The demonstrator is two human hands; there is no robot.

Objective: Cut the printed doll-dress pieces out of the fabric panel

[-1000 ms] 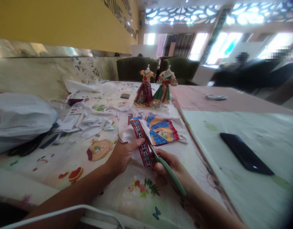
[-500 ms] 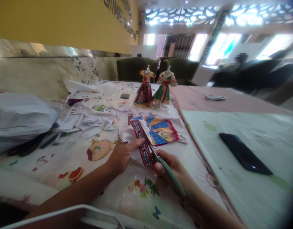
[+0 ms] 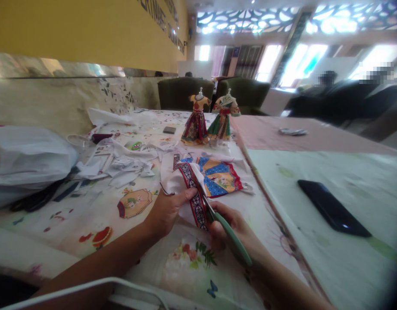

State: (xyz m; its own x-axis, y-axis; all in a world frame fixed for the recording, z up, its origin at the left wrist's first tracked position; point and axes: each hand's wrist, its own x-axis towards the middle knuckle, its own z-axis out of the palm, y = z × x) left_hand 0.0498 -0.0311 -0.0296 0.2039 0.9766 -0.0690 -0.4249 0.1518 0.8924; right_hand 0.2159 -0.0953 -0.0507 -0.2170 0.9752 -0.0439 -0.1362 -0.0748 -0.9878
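Note:
My left hand (image 3: 167, 210) pinches a piece of white fabric with a dark patterned border strip (image 3: 195, 202) edged in red, thumb on top. Green-handled scissors (image 3: 232, 239) are gripped in my right hand (image 3: 232, 219), their blades lying along the right edge of the strip. Whether the blades are parted is hard to make out. Just beyond lies a blue and yellow panelled fabric piece (image 3: 217, 177) with red trim. A small tan cut-out piece (image 3: 134, 203) rests to the left of my left hand.
Two small dressed dress forms, one maroon (image 3: 195, 122) and one green (image 3: 222, 118), stand at the back. White scraps (image 3: 127, 165) and a white plastic bag (image 3: 26, 159) lie left. A black phone (image 3: 332, 208) rests on the right; a white cable (image 3: 88, 284) crosses the front.
The fingers of my right hand and the scissors have shifted very slightly along the strip's edge. My left hand keeps its hold on the fabric, almost unmoved.

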